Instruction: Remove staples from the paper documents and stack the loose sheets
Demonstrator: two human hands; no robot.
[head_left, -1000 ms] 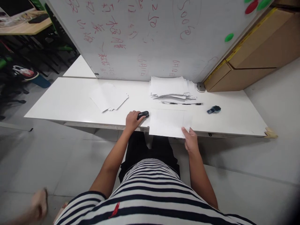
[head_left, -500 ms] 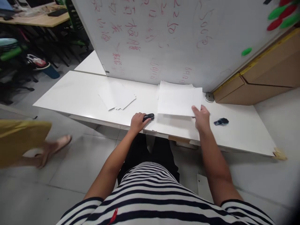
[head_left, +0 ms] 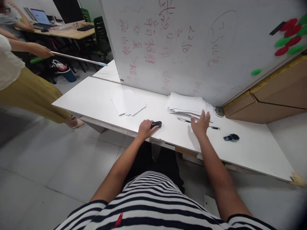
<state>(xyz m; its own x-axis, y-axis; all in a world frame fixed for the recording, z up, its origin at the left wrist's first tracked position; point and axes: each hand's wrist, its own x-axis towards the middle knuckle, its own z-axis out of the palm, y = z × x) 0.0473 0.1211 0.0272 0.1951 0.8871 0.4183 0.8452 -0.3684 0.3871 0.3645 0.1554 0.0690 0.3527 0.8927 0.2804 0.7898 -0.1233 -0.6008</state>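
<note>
My left hand [head_left: 144, 128] rests at the front edge of the white table [head_left: 96, 102], fingers curled round a small black stapler [head_left: 156, 124]. My right hand [head_left: 200, 123] is spread open, fingers apart, just in front of a thick stack of white paper [head_left: 187, 104] by the whiteboard; it holds nothing. A black pen [head_left: 211, 127] lies on the table beside that hand, partly under the stack's front edge.
A smaller pile of sheets [head_left: 128, 103] lies to the left. A small dark object [head_left: 231, 137] sits at the right. The whiteboard [head_left: 192, 41] stands behind the table, cardboard boxes [head_left: 275, 92] at right. A person in a yellow skirt [head_left: 26, 92] stands at left holding a pole.
My right hand carried a sheet from the table's front edge onto the big stack and let go. The left hand stayed on the stapler. The person at left walked into view.
</note>
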